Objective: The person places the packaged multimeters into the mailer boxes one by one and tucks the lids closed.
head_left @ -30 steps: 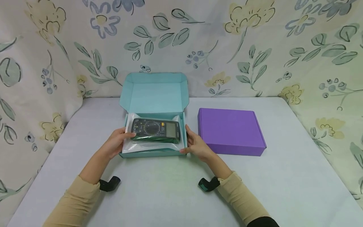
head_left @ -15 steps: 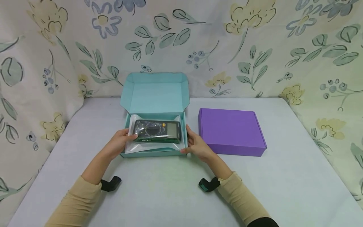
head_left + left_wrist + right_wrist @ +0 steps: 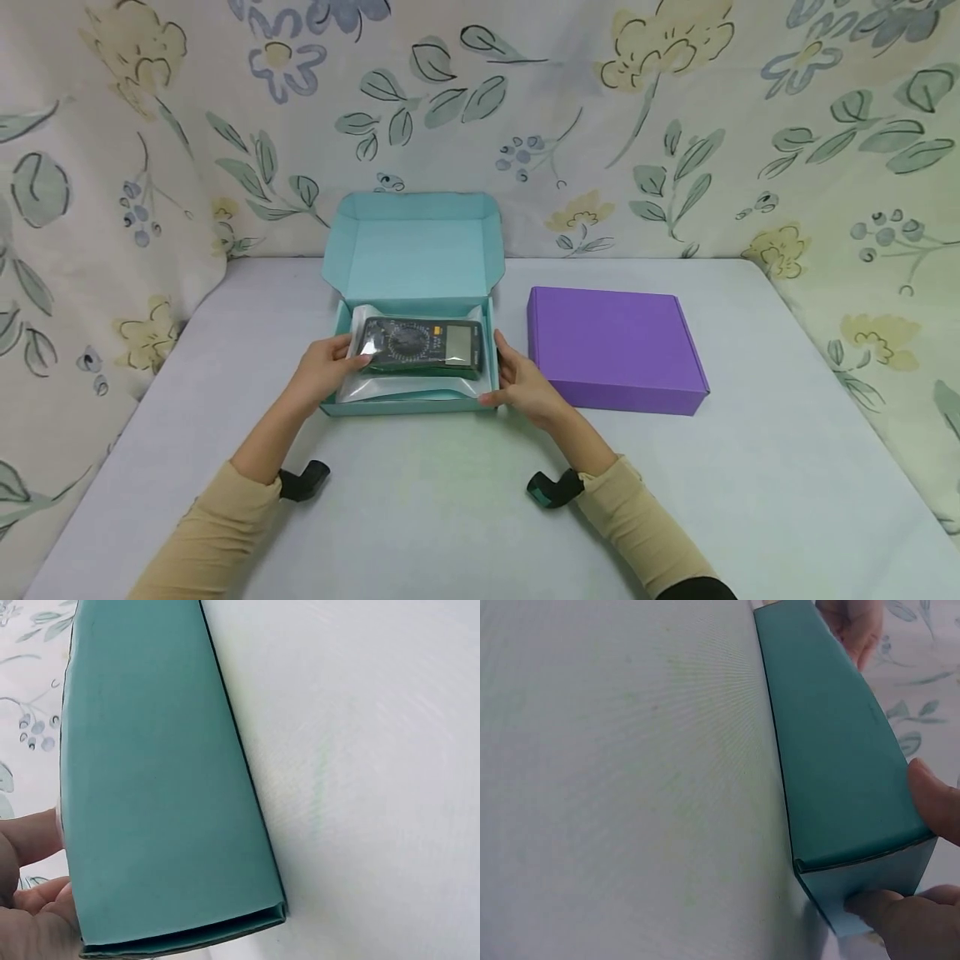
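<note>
A black multimeter in a clear plastic bag lies within the open light-blue cardboard box, screen towards the right. My left hand pinches the bag's left end, its thumb on top beside the multimeter. With my right hand I grip the box's right side, thumb at the front corner and fingers along the outer wall. In the right wrist view, that thumb sits on the top edge of the box. The left wrist view has the box's front wall with part of the left hand behind it.
The box's lid stands raised at the back. A closed purple box lies just right of my right hand. Behind the white table hangs a floral curtain.
My left hand has moved slightly right, and the bagged multimeter has shifted right and settled a little lower in the box. The right hand keeps its grip on the box.
</note>
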